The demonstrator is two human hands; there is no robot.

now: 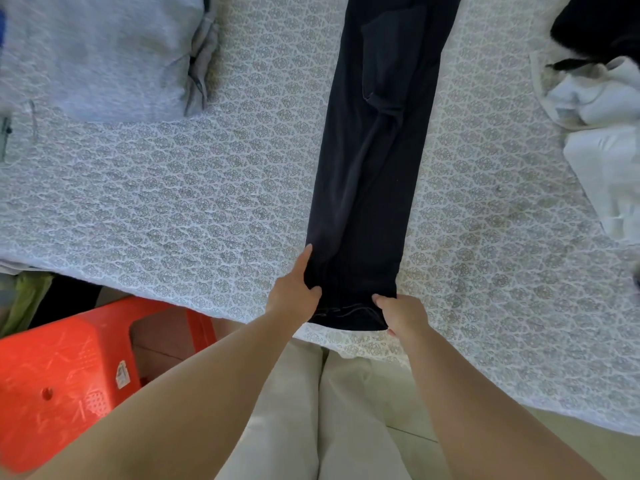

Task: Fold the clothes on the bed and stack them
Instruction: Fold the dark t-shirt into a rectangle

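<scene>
Dark navy trousers [374, 161], folded lengthwise, run from 12 to 6 o'clock across the patterned grey-white bedspread [173, 202]. I see my left hand [294, 289] and right hand [401, 315] pinching the near end's corners. Folded grey garments [97, 53] lie at 10 o'clock, crumpled white clothes [602, 126] at 2.

A bed [207, 188] covered in a white quilted spread with a grey leaf pattern carries the clothes. A long dark navy pair of trousers [374, 168], folded lengthwise, lies stretched across its middle. A folded light grey garment [100, 53] rests at the far left, and crumpled white clothes [609, 133] beside a black garment [599, 26] lie at the right.
</scene>
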